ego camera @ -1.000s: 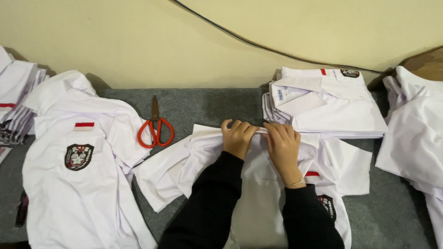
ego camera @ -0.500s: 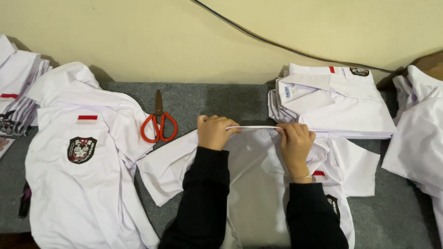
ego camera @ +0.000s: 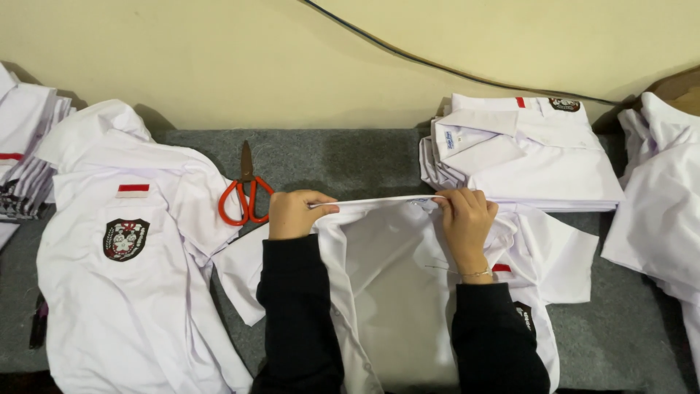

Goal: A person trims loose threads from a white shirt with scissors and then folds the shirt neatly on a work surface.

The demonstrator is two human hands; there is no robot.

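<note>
A white short-sleeved shirt [ego camera: 397,292] lies back-up on the grey felt table [ego camera: 343,157] in front of me. My left hand [ego camera: 294,214] pinches the left end of its collar edge. My right hand [ego camera: 467,222] grips the right end, so the edge is stretched taut between them. Both arms are in dark sleeves. Orange-handled scissors [ego camera: 246,191] lie just left of my left hand, blades pointing away from me.
A stack of folded white shirts [ego camera: 521,149] sits behind my right hand. Another white shirt with a crest patch [ego camera: 127,248] is spread out at the left. More white shirts lie at the far right [ego camera: 660,211] and far left [ego camera: 25,157]. A black cable [ego camera: 437,66] runs along the wall.
My hands started close together at the middle of the collar edge and have slid apart, the left one going left, stretching the edge straight.
</note>
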